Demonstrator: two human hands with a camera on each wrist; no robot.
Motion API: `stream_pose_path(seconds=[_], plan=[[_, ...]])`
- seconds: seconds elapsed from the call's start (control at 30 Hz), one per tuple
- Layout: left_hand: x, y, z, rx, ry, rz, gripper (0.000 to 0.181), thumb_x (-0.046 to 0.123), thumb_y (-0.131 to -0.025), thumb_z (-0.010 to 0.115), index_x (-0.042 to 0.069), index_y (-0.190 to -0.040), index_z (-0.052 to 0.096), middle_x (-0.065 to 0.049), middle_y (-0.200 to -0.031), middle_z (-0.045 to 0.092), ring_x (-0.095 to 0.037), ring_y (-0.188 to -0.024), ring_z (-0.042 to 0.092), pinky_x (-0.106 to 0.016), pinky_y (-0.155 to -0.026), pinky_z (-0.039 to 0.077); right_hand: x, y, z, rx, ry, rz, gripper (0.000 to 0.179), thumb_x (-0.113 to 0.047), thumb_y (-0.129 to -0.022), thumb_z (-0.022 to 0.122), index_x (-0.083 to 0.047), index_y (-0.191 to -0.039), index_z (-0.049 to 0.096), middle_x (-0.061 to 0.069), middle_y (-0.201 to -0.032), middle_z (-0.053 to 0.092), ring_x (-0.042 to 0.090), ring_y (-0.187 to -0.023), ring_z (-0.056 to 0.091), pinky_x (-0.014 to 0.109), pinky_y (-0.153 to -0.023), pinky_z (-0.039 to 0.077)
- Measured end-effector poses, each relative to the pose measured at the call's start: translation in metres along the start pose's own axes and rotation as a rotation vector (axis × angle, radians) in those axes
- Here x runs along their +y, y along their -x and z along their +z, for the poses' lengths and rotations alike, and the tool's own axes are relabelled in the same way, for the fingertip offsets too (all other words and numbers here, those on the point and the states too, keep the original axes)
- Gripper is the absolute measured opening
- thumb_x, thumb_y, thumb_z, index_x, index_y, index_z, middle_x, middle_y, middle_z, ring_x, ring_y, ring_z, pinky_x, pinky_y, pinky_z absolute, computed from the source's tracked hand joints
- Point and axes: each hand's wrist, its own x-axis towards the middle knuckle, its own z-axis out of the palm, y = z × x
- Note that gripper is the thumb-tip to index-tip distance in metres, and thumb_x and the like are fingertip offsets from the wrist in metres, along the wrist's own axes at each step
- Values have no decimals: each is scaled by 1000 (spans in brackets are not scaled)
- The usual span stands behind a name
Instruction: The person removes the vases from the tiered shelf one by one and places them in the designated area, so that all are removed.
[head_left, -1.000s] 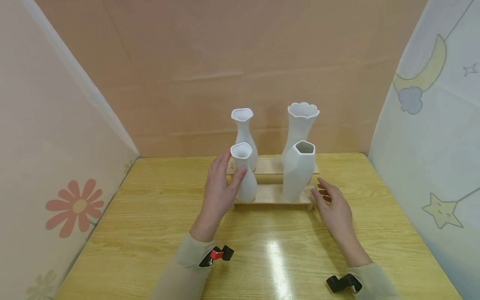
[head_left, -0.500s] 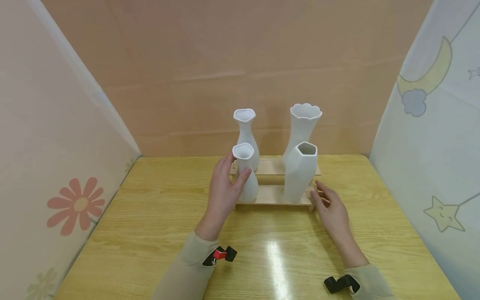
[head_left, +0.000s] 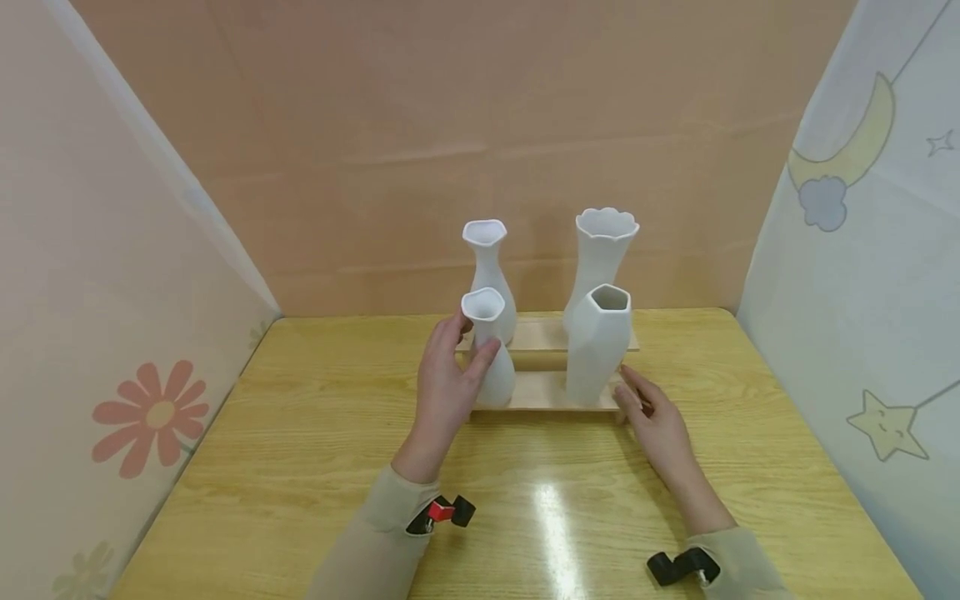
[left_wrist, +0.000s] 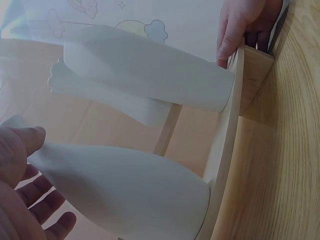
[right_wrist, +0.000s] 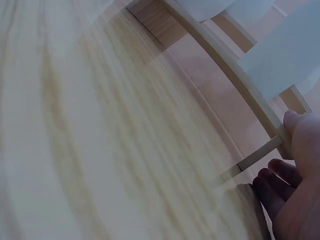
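left fingers loosely hold the front-left vase, right fingers the stand; rear vase just behind.

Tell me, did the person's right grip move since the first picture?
Yes. In the head view, the right grip has moved a little left, in toward the wooden stand, which stayed put.

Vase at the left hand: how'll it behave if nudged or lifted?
The front-left vase is probably stiff and breakable: it looks ceramic. Its smooth surface may slip in the left hand. Its bulge sits low, so it might resist tipping.
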Motion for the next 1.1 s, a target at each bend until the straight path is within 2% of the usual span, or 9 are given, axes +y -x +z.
stream_pose_path(seconds=[0.17,0.33,0.73,1.1], plan=[[0,0,2,-4,31,7,46,21,-101,84,6,-142,68,-10,-131,69,-32,-124,65,-54,-109,54,2,-1,0,-6,8,5,70,-56,-115,52,-15,-171,44,19,-173,41,46,-157,39,64,-121,41],[0,1,4,2,62,20,44,18,-101,84,4,-140,68,-13,-126,70,-39,-121,67,-57,-108,55,6,-2,0,-6,5,3,70,-55,-115,53,-15,-171,43,19,-173,40,46,-158,37,64,-122,39],[0,2,3,1,43,-28,46,18,-102,84,6,-143,68,-10,-130,71,-31,-120,70,-51,-106,58,7,0,1,-11,-23,26,72,-57,-114,53,-17,-172,41,12,-176,38,41,-161,35,61,-123,38],[0,2,4,1,49,-10,43,15,-101,84,6,-141,68,-10,-127,71,-29,-118,70,-48,-104,60,9,-2,1,-13,-56,34,72,-56,-114,55,-15,-171,42,13,-176,37,40,-162,33,60,-124,37]])
